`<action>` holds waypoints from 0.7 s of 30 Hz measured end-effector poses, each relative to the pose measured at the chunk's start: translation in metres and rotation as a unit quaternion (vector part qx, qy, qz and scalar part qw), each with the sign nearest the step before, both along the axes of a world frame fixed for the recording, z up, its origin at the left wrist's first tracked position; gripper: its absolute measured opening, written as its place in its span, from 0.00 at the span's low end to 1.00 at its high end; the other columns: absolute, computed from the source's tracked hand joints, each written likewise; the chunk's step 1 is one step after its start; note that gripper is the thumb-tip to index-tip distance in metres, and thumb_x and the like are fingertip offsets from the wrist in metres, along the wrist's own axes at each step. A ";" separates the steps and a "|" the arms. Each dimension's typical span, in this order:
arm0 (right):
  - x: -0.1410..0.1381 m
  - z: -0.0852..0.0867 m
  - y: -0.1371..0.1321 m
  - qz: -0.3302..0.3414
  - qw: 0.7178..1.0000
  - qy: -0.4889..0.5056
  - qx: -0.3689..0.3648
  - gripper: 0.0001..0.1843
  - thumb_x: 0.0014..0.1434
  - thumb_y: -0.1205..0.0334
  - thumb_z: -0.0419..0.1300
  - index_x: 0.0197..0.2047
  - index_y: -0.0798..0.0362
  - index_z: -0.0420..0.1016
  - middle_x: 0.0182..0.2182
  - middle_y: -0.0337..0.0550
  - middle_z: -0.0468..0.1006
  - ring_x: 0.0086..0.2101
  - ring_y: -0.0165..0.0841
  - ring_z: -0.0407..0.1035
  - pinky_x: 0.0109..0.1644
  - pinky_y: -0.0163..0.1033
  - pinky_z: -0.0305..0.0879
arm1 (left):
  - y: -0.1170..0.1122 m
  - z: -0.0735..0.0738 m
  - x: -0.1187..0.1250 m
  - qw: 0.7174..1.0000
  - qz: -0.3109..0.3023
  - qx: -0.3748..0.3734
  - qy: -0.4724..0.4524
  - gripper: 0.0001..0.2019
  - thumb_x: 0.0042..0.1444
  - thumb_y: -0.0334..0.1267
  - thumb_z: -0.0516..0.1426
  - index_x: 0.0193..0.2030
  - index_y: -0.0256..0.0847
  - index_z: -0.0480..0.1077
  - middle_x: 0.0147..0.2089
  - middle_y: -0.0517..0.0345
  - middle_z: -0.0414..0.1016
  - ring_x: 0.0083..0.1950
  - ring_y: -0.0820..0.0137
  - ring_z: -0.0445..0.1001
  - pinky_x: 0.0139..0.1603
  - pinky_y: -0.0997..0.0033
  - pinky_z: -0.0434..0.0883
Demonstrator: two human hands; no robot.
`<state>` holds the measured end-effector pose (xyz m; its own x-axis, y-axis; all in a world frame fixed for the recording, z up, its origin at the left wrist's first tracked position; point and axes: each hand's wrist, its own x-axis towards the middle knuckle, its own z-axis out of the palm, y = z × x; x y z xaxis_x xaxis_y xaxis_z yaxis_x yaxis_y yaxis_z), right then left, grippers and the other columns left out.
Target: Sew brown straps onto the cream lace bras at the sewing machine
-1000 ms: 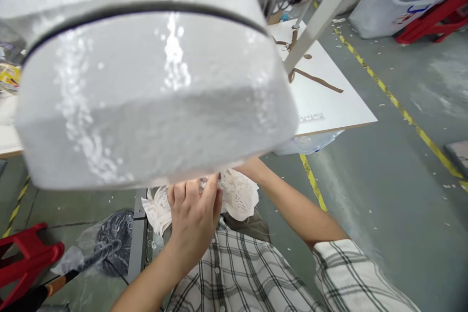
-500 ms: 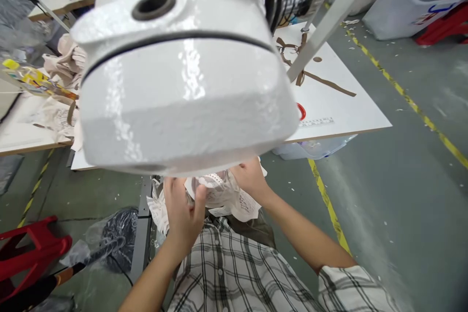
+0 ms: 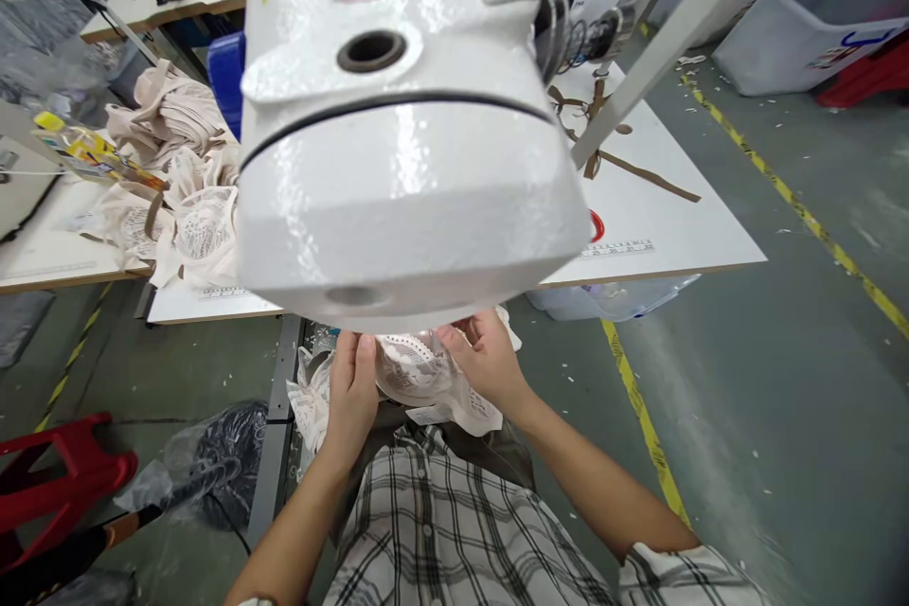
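A pale beige lace bra (image 3: 416, 369) hangs between my two hands, just under the front of a white sewing machine head (image 3: 412, 199). My left hand (image 3: 353, 388) pinches its left side, thumb against fingers. On the other side my right hand (image 3: 487, 360) grips the lace edge, thumb on top and fingers curled. The fingertips of both hands reach up to the lower rim of the machine head, which partly covers them. The needle area is hidden behind the machine head. Loose lace parts droop toward my lap.
More beige lace bras (image 3: 203, 227) lie piled on the table at left, near a yellow-capped bottle (image 3: 57, 128). Brown strips (image 3: 639, 172) and a red ring (image 3: 597, 225) lie on the white tabletop (image 3: 682, 218) at right. A slanted metal post (image 3: 660, 47) rises there. A red stool (image 3: 71, 483) stands lower left.
My left hand has gone from spread fingers to a pinch on the bra. My right hand stays on the lace. The view has shifted, showing more of the machine and the piled bras.
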<state>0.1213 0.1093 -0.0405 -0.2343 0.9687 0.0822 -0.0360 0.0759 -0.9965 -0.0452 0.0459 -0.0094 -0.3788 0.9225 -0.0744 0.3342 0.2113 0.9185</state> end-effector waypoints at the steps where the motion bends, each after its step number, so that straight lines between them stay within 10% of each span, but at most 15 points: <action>1: 0.000 0.000 0.000 0.000 1.000 -0.002 0.000 0.15 0.62 0.48 0.59 0.45 0.48 0.65 0.41 0.44 0.71 0.39 0.34 0.69 0.46 0.43 0.69 | 0.000 0.000 0.000 1.000 0.006 0.000 -0.003 0.18 0.69 0.49 0.46 0.54 0.43 0.69 0.51 0.52 0.73 0.59 0.63 0.68 0.57 0.66 0.66; 10: 0.000 0.001 -0.002 -0.004 1.000 -0.022 -0.002 0.18 0.60 0.46 0.61 0.45 0.49 0.65 0.39 0.43 0.71 0.38 0.34 0.68 0.44 0.43 0.68 | 0.004 -0.001 -0.003 1.000 0.017 0.009 0.002 0.17 0.68 0.50 0.46 0.46 0.42 0.70 0.50 0.51 0.75 0.54 0.64 0.72 0.56 0.66 0.67; 21: 0.012 0.014 -0.039 0.056 0.982 0.058 -0.171 0.16 0.59 0.48 0.62 0.43 0.48 0.66 0.34 0.39 0.72 0.31 0.31 0.67 0.33 0.37 0.66 | -0.015 0.013 0.003 0.977 -0.195 -0.034 0.080 0.17 0.62 0.49 0.55 0.27 0.41 0.64 0.23 0.64 0.62 0.25 0.74 0.60 0.27 0.74 0.57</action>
<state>0.1329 0.0706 -0.0264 -0.3493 0.9130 -0.2108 -0.1390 -0.2729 -0.9519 -0.0421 0.0307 0.0041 -0.0113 0.9939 -0.1097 0.5400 0.0984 0.8359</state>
